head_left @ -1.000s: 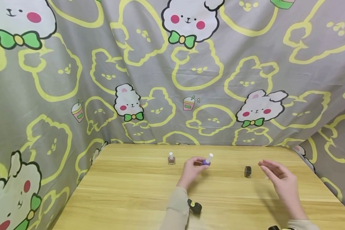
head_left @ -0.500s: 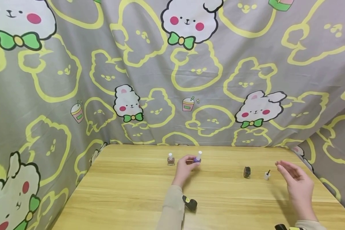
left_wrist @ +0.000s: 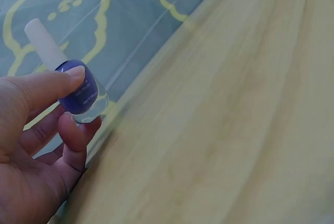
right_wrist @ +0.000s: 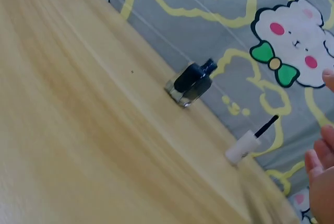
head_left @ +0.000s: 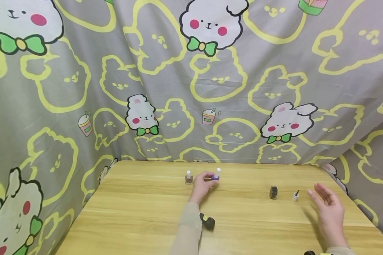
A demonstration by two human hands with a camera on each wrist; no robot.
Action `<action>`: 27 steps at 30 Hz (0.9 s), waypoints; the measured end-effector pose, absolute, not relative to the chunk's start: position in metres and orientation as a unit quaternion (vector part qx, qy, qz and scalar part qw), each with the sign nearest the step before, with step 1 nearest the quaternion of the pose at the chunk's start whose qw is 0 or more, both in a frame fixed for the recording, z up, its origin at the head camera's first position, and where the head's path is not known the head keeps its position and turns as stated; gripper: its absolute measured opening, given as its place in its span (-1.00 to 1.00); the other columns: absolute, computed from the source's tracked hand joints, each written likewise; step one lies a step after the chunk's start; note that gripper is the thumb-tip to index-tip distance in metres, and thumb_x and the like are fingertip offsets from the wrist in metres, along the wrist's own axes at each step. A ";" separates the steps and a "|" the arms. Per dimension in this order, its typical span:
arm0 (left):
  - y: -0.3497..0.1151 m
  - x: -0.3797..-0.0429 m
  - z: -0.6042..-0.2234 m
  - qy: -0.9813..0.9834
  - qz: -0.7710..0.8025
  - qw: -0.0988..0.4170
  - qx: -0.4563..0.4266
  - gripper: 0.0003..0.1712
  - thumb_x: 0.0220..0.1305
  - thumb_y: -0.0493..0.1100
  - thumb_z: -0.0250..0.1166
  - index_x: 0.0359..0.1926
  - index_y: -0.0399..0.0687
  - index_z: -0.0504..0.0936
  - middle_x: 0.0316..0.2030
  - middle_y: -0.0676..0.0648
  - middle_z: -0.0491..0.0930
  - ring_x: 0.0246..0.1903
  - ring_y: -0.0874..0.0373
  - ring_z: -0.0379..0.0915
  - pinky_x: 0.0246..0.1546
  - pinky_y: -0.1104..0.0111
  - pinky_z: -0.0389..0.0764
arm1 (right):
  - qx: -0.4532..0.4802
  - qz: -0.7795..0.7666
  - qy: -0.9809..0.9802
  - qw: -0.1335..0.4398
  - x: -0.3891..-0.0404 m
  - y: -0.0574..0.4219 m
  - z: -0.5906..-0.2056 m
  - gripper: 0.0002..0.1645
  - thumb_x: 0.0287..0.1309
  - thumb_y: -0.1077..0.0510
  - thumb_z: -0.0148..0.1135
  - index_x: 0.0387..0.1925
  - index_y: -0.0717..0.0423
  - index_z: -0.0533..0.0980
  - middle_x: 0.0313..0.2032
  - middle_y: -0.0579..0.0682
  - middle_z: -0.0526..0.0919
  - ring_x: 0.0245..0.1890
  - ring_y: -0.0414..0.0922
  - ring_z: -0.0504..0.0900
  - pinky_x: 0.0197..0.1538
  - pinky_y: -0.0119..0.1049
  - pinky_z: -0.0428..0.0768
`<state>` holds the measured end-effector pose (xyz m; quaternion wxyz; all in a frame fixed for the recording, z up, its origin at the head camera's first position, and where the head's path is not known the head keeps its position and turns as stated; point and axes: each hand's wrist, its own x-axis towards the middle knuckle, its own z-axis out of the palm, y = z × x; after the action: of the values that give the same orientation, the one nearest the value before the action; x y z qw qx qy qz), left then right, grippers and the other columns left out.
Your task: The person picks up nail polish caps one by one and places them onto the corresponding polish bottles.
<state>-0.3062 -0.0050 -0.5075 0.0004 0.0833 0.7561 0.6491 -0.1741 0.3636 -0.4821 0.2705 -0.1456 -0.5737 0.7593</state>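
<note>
My left hand pinches a purple nail polish bottle between thumb and fingers, its white cap tilted up. Just left of that hand, a brownish-pink nail polish bottle with a white cap stands on the table. My right hand is held over the right side, fingers parted and nothing between them. Left of it, a white nail polish cap stands on its top with the dark brush pointing up. Beside the cap sits an uncapped dark nail polish bottle, its neck bare.
The wooden table runs back to a grey curtain printed with rabbits and yellow outlines. Each wrist wears a black strap; the left wrist's black device shows beside the sleeve.
My left hand has moved left with the purple bottle, closer to the brownish-pink one. My right hand has drawn away to the right from the upturned cap, its fingers spreading.
</note>
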 end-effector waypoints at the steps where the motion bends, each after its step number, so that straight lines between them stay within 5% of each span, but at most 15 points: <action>1: -0.006 -0.307 -0.508 0.759 0.646 0.000 0.084 -0.65 0.07 -0.25 0.46 -0.08 -0.19 0.66 -0.09 -0.17 0.65 -0.28 0.19 0.58 -0.45 0.45 0.59 | -0.147 0.756 -0.583 0.260 -0.174 0.365 -0.486 -0.36 0.13 0.39 0.30 0.23 -0.02 0.41 -0.09 -0.44 0.61 -0.08 -0.56 0.53 -0.09 -0.79 0.46; 6: -0.008 -0.310 -0.509 0.770 0.633 -0.001 0.079 -0.64 0.06 -0.25 0.46 -0.07 -0.18 0.67 -0.09 -0.16 0.67 -0.32 0.23 0.56 -0.51 0.47 0.55 | -0.152 0.701 -0.674 0.179 -0.174 0.371 -0.501 -0.16 0.24 0.19 0.28 0.45 -0.16 0.12 0.01 -0.55 0.39 0.14 -0.55 0.33 0.24 -0.75 0.24; 11: -0.007 -0.314 -0.509 0.778 0.624 -0.003 0.077 -0.65 0.06 -0.24 0.47 -0.09 -0.18 0.68 -0.11 -0.16 0.69 -0.31 0.24 0.56 -0.53 0.47 0.53 | -0.167 0.641 -0.739 0.123 -0.175 0.377 -0.509 0.00 0.28 0.01 0.24 0.53 -0.08 -0.13 0.13 -0.56 0.25 0.33 -0.39 0.15 0.45 -0.58 -0.05; 20: -0.007 -0.316 -0.509 0.790 0.607 0.001 0.081 -0.64 0.06 -0.22 0.47 -0.08 -0.19 0.67 -0.15 -0.15 0.71 -0.30 0.22 0.56 -0.52 0.43 0.55 | -0.130 0.613 -0.773 0.096 -0.176 0.386 -0.516 -0.01 0.31 0.00 0.20 0.54 0.01 -0.16 0.02 -0.59 0.26 0.06 -0.57 0.20 0.10 -0.80 0.23; 27: -0.008 -0.318 -0.508 0.799 0.595 -0.008 0.087 -0.65 0.04 -0.22 0.49 -0.11 -0.20 0.69 -0.14 -0.16 0.72 -0.19 0.12 0.62 -0.40 0.43 0.60 | -0.133 0.561 -0.815 0.055 -0.182 0.390 -0.511 0.00 0.33 -0.10 0.15 0.52 0.19 -0.15 0.25 -0.15 0.25 0.09 -0.50 0.21 -0.05 -0.78 0.32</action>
<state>-0.3176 -0.0078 -0.5077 -0.0083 0.0872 0.7992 0.5947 -0.1817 0.3899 -0.5111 0.0555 -0.1332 -0.8155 0.5605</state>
